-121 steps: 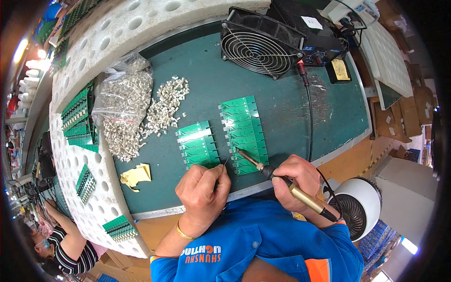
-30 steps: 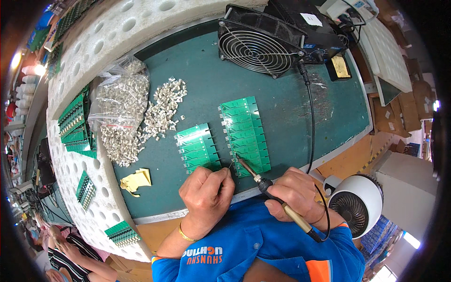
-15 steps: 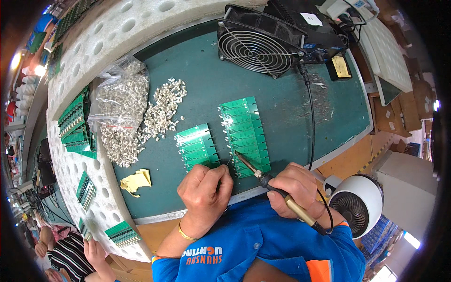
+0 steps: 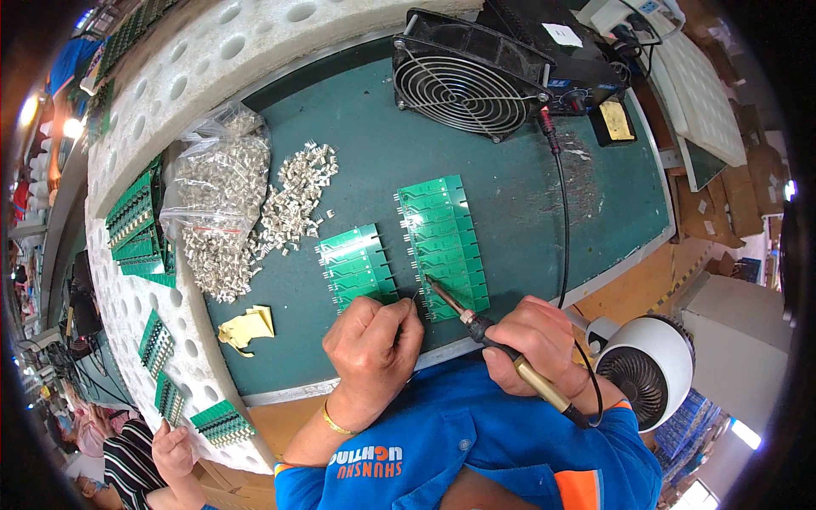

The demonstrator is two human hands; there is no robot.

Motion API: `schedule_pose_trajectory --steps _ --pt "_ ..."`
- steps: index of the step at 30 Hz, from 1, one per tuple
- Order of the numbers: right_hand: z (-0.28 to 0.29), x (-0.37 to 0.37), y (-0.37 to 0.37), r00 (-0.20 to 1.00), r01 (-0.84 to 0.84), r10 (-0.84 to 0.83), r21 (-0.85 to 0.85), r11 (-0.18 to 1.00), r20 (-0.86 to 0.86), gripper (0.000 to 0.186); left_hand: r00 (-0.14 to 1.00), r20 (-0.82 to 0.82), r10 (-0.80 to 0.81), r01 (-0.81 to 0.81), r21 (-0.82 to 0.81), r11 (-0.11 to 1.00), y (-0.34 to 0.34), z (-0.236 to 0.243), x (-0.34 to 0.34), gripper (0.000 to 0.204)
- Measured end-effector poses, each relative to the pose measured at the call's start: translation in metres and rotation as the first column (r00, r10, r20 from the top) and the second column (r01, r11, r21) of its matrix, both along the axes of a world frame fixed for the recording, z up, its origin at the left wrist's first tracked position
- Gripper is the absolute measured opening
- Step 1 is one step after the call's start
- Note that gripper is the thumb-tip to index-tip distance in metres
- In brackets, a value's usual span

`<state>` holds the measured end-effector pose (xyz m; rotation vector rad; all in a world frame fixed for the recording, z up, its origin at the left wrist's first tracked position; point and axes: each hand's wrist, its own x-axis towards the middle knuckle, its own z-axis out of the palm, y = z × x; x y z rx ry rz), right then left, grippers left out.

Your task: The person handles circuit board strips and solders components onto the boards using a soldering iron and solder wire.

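My right hand (image 4: pixel 529 344) grips a soldering iron (image 4: pixel 495 338), whose tip rests near the pin edge of the longer green circuit board panel (image 4: pixel 448 229). My left hand (image 4: pixel 371 340) pinches a thin solder wire, pointed at the same spot, beside the lower end of a shorter green panel (image 4: pixel 353 259). Both panels lie on the green mat (image 4: pixel 323 106). Left of them are a clear bag of small metal connectors (image 4: pixel 212 166), a loose pile of the same (image 4: pixel 297 191) and a crumpled yellow paper (image 4: pixel 246 327).
A black fan (image 4: pixel 463 89) and soldering station (image 4: pixel 568 81) stand at the back, beside a sponge holder (image 4: pixel 614 121). A white foam board (image 4: pixel 195 331) holds several board panels. A co-worker's hand (image 4: pixel 174 450) is at its lower left. A white fan (image 4: pixel 633 378) sits at lower right.
My hands and the iron have shifted only slightly. The co-worker's hand has come to the foam board, where another small green board panel now lies between the other two.
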<state>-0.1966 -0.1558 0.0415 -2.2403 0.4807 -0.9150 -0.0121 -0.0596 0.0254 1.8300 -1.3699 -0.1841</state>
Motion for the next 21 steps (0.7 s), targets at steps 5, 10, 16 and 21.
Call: schedule_pose_trajectory --steps 5,10,16,21 --pt "-0.0008 -0.0021 0.0039 1.000 -0.017 0.017 -0.025 1.000 -0.016 0.030 1.000 -0.014 0.002 -0.002 0.005 1.000 0.0000 -0.0005 0.0000 0.015" --pt "0.0001 -0.0022 0.0048 0.999 -0.035 0.033 -0.042 0.999 -0.041 0.034 1.000 -0.014 0.002 -0.002 -0.005 1.000 -0.0015 -0.0011 -0.0006 0.015" --pt "0.0004 -0.0049 0.0068 0.997 -0.043 0.040 -0.039 0.998 -0.064 0.035 1.000 -0.011 -0.015 0.015 0.010 1.000 -0.0019 0.0003 -0.0003 0.015" --pt "-0.0005 -0.0057 0.0073 0.997 -0.043 0.041 -0.032 0.999 -0.062 0.036 1.000 -0.013 -0.015 0.015 0.009 1.000 -0.0020 -0.0001 0.0002 0.015"
